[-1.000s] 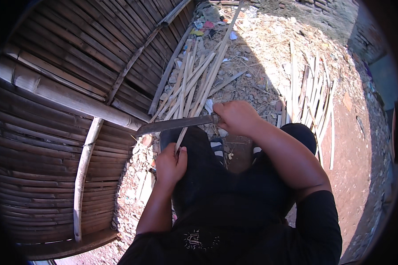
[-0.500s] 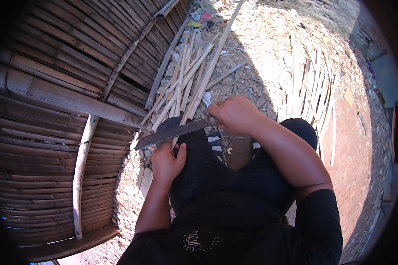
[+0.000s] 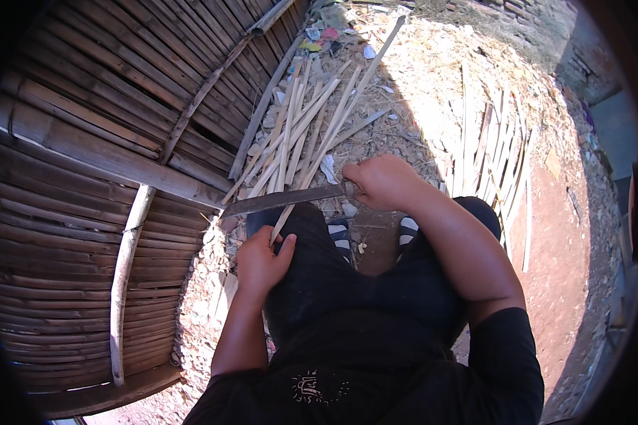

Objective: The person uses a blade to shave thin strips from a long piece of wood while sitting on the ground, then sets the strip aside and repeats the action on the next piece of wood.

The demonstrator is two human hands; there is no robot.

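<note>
My right hand (image 3: 381, 183) is closed round the handle of a long, dark machete (image 3: 276, 200), whose blade reaches leftward over my left knee. The blade lies across a pale, narrow bamboo strip (image 3: 282, 219). My left hand (image 3: 264, 262) grips this strip below the blade, with its thumb along the right side. The strip angles up and away from me into other loose strips (image 3: 301, 127) on the ground ahead, so its far end is hard to separate from them.
A slatted bamboo wall (image 3: 71, 276) with a pole (image 3: 126, 283) stands close on my left. More strips (image 3: 493, 149) lie at the right over rubble and chips (image 3: 425, 64). A weathered wall (image 3: 503, 18) is at the back. My sandalled feet (image 3: 340, 237) are between my knees.
The blade dipped toward my left hand half a second ago and is now higher and more level. My left hand has shifted slightly leftward compared with the earlier frames.
</note>
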